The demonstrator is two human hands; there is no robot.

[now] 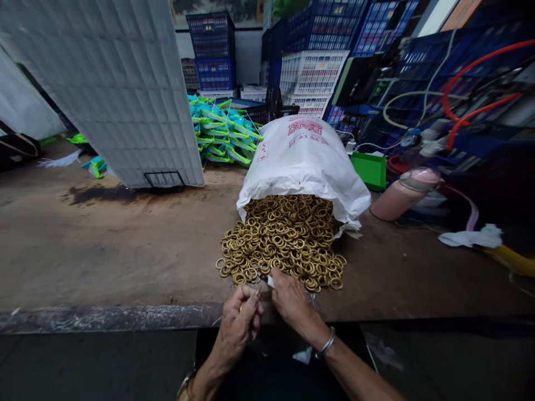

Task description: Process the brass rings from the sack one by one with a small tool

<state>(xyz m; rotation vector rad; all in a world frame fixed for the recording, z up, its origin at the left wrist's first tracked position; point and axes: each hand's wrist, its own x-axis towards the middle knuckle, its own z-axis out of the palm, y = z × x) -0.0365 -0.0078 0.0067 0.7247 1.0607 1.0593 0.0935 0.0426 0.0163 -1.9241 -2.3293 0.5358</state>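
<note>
A white sack (307, 159) lies on its side on the brown workbench (104, 250), spilling a heap of brass rings (284, 239) toward me. My left hand (238, 320) pinches one brass ring (243, 303) at the near edge of the bench. My right hand (290, 301) sits close beside it, gripping a small tool with a white and dark tip (267, 280) that points at the heap's near edge. A metal bracelet circles my right wrist.
A large white grid panel (121, 89) leans on the bench at back left. Behind it lie stacked green and blue plastic parts (221, 131). Blue and white crates, a green box (370, 170), a pink bottle (403, 195), and red hoses crowd the right.
</note>
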